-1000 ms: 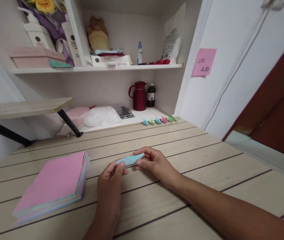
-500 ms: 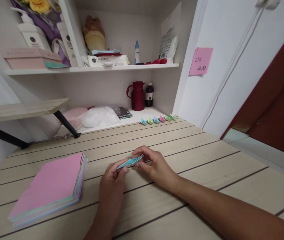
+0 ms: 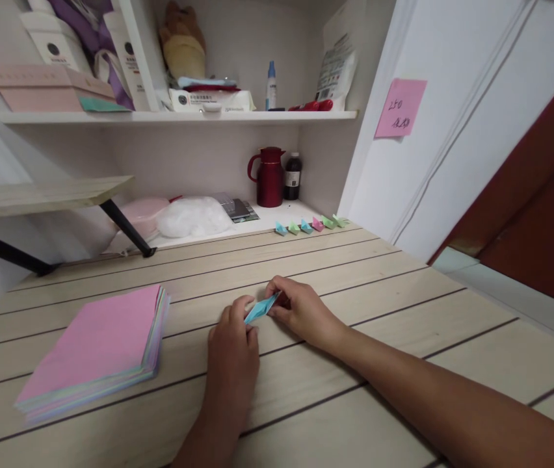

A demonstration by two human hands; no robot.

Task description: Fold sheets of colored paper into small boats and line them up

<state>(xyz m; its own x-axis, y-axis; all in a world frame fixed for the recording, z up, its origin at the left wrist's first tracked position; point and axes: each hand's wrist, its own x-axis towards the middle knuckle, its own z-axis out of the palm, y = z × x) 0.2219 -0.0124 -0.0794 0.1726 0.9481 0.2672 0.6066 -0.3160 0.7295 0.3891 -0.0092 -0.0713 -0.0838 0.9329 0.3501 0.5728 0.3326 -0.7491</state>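
Between my two hands is a small folded blue paper boat (image 3: 260,309), held just over the wooden table (image 3: 355,299). My left hand (image 3: 236,331) pinches its left end between thumb and fingers. On the other end, my right hand (image 3: 300,309) has thumb and forefinger closed. Parts of the boat's ends are hidden by my fingers. To the left lies a thick stack of coloured paper (image 3: 96,344) with a pink sheet on top. Along the table's far edge stands a row of several small folded paper boats (image 3: 306,226) in blue, green and pink.
Behind the table, a white cabinet holds a red jug (image 3: 270,179), a dark bottle (image 3: 292,177) and a white plastic bag (image 3: 193,218). A small raised wooden shelf (image 3: 47,195) on black legs stands at the left. A pink note (image 3: 400,108) sticks to the wall.
My hands have drawn closer together, the left one moving right. The blue paper is turned and shows more of its folded, opened-out middle. The camera view has shifted slightly.
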